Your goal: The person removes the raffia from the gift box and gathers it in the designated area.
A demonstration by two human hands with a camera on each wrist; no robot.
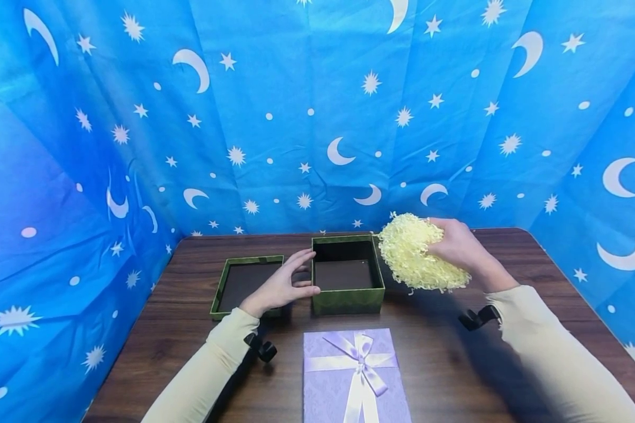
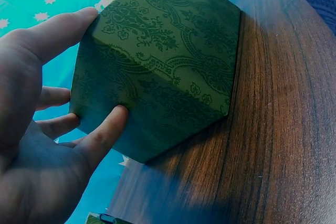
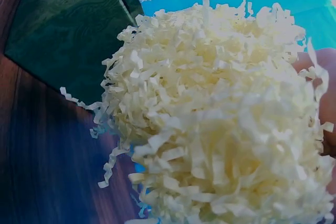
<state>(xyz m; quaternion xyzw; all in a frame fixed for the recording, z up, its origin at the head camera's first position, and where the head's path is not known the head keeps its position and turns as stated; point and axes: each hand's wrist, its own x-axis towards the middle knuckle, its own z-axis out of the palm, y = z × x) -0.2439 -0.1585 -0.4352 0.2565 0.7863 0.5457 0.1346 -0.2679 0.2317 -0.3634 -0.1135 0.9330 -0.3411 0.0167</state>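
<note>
My right hand [image 1: 457, 244] grips a big clump of pale yellow shredded crinkle paper [image 1: 415, 258], held up just right of a green box [image 1: 347, 301]. Loose strands hang from the clump, which hides most of that hand in the right wrist view. The box stands lidless, its dark inside and brown bottom showing. Against its left side rests my left hand [image 1: 286, 281], fingers spread, with the thumb at the near corner. In the left wrist view, fingertips [image 2: 119, 113] touch the patterned green wall [image 2: 168, 66].
Left of the box lies its green lid [image 1: 221, 294], dark inside facing up, partly behind my left hand. A lilac box [image 1: 323, 388] with a ribbon bow sits at the front. The brown wooden table [image 1: 434, 358] backs onto a blue star-and-moon curtain [image 1: 275, 135].
</note>
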